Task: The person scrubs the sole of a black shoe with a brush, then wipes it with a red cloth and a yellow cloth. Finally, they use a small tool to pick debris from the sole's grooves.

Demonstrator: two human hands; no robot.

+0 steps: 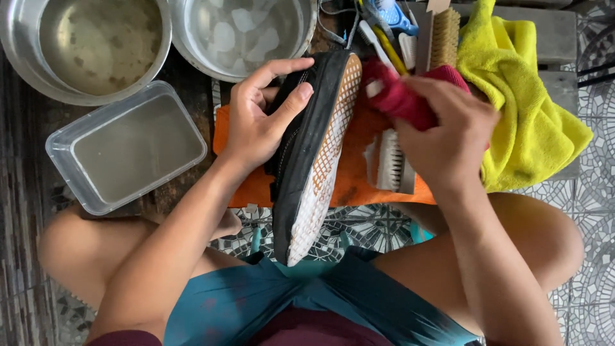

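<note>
Left hand (pixel 256 125) grip closed round black shoe (pixel 314 154); right hand (pixel 448 138) grip clutching red cloth (pixel 400 99)

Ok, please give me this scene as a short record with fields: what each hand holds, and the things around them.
left hand: left hand grips a black shoe, turned on its side, sole toward the right
sole: white sole with a grid pattern, stained orange-brown
right hand: right hand holds a red cloth close to the sole
under the shoe: orange mat with a white brush on it
left side: two metal bowls with water, clear plastic tub
right side: yellow towel
</note>
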